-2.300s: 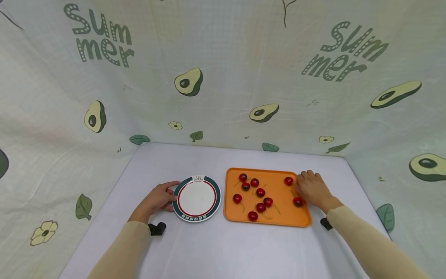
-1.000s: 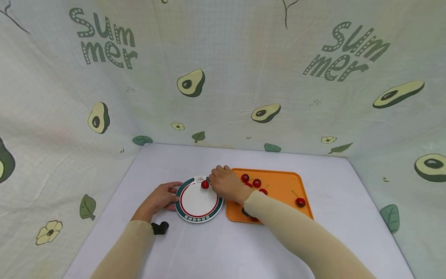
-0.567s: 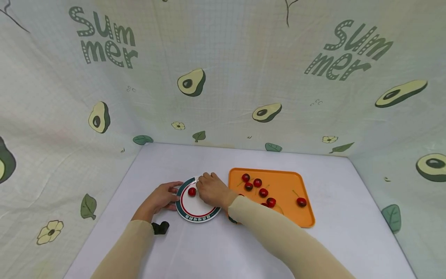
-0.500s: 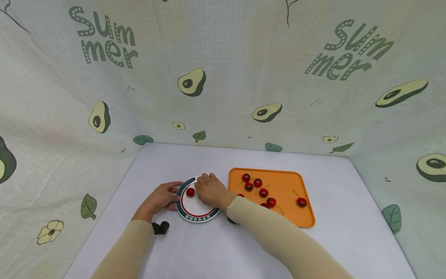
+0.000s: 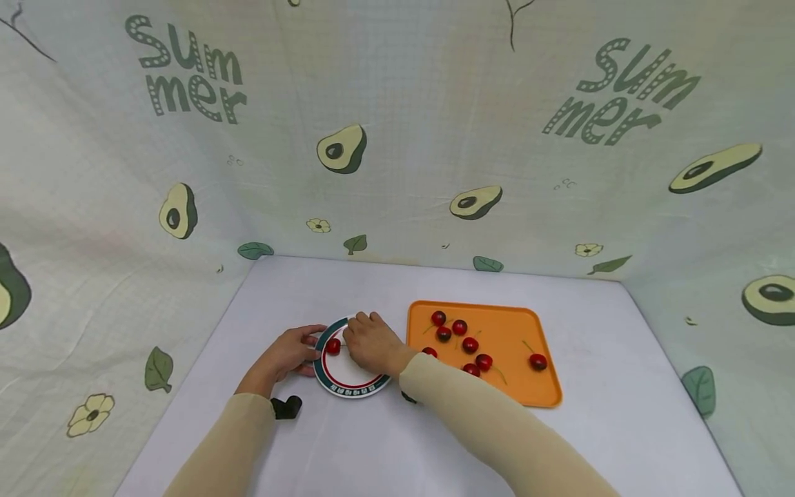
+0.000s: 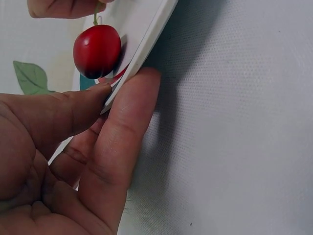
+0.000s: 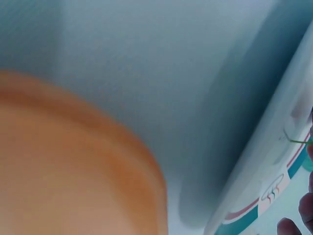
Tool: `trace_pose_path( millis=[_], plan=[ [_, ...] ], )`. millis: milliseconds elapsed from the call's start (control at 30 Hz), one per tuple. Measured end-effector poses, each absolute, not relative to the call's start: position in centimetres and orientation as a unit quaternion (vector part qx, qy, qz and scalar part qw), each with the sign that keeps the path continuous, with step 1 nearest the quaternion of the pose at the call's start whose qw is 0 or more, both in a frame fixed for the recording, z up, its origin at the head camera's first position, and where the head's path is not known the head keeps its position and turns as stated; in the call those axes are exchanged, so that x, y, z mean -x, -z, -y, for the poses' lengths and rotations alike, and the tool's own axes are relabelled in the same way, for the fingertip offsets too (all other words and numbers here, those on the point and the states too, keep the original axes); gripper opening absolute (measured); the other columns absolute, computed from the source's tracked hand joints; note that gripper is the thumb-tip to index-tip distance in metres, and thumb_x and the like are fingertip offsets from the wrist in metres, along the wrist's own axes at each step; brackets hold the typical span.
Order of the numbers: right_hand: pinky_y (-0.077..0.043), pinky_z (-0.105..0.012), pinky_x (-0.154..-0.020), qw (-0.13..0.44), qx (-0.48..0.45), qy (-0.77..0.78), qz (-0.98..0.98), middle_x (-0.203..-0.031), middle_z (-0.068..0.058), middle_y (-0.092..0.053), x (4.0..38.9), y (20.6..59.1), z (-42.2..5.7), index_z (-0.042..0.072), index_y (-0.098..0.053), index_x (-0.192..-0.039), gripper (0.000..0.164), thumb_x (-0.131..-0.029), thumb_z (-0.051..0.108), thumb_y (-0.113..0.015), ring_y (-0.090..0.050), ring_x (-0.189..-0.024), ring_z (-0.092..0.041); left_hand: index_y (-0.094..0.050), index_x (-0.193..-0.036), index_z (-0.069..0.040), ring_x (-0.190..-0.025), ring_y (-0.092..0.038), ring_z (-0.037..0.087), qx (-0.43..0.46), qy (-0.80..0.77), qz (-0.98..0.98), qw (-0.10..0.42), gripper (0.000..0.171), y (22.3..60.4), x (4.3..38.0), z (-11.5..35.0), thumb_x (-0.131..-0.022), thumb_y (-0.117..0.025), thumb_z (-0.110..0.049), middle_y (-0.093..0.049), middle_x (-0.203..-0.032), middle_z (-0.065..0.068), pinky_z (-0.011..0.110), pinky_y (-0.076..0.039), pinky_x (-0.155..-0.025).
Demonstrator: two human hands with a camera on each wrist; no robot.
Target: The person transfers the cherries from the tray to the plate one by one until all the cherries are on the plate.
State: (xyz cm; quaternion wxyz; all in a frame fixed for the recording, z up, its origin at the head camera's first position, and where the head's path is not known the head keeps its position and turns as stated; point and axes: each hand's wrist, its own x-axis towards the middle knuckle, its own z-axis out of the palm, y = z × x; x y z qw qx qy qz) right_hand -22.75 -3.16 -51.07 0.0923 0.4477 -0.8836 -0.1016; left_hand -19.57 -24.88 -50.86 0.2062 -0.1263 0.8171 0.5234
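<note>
My left hand [image 5: 289,353] grips the left rim of a round white plate [image 5: 345,373] with a green and red border. The left wrist view shows the thumb [image 6: 73,110] on the rim and a finger [image 6: 122,137] under it. Over the plate, my right hand [image 5: 371,345] pinches the stem [image 6: 96,17] of a dark red cherry [image 5: 333,346]. That cherry [image 6: 97,51] hangs close over the plate's left part, near the left thumb. Only some fingertips [image 7: 305,210] of the right hand show at the edge of the right wrist view.
An orange tray [image 5: 509,331] lies to the right of the plate, with several cherries [image 5: 470,344] on it, one of them apart at the right [image 5: 537,362]. The right sleeve [image 5: 472,407] crosses its near left corner. A printed cloth [image 5: 397,152] hangs behind the white table [image 5: 348,455].
My right hand has moved from the tray's right side leftward to the plate, bringing a cherry by its stem. The cherry has shifted further left over the plate. The left hand stays at the rim.
</note>
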Motion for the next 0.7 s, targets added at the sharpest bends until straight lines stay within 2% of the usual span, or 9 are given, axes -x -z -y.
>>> trace_pose_path(
  millis=[333, 500, 700],
  plan=[
    [-0.044, -0.029, -0.079, 0.138, -0.445, 0.097, 0.88, -0.104, 0.0, -0.062, 22.7, 48.6, 0.1, 0.013, -0.07, -0.116, 0.027, -0.103, 0.036, -0.061, -0.051, -0.096, -0.02, -0.048, -0.157, -0.012, -0.083, -0.07, 0.023, 0.128, -0.518, -0.819, 0.21, 0.067, 51.1, 19.6, 24.9, -0.096, -0.067, 0.005, -0.054, -0.137, 0.023, 0.037, -0.067, -0.07],
    [-0.043, -0.029, -0.079, 0.135, -0.444, 0.093, 0.881, -0.1, 0.0, -0.059, 22.8, 47.0, -3.2, 0.013, -0.07, -0.115, 0.027, -0.103, 0.036, -0.064, -0.049, -0.095, -0.02, -0.048, -0.158, -0.014, -0.083, -0.07, 0.023, 0.131, -0.511, -0.823, 0.212, 0.066, 51.2, 19.6, 25.1, -0.097, -0.067, 0.002, -0.053, -0.138, 0.023, 0.036, -0.066, -0.071],
    [-0.037, -0.031, -0.073, 0.159, -0.426, 0.089, 0.886, -0.09, -0.002, -0.052, 23.0, 46.3, -9.2, 0.011, -0.064, -0.097, 0.017, -0.1, 0.028, -0.067, -0.046, -0.087, -0.022, -0.048, -0.157, -0.013, -0.083, -0.069, 0.023, 0.125, -0.508, -0.825, 0.211, 0.065, 51.2, 19.5, 24.9, -0.096, -0.067, 0.002, -0.053, -0.139, 0.024, 0.035, -0.066, -0.071]
  ],
)
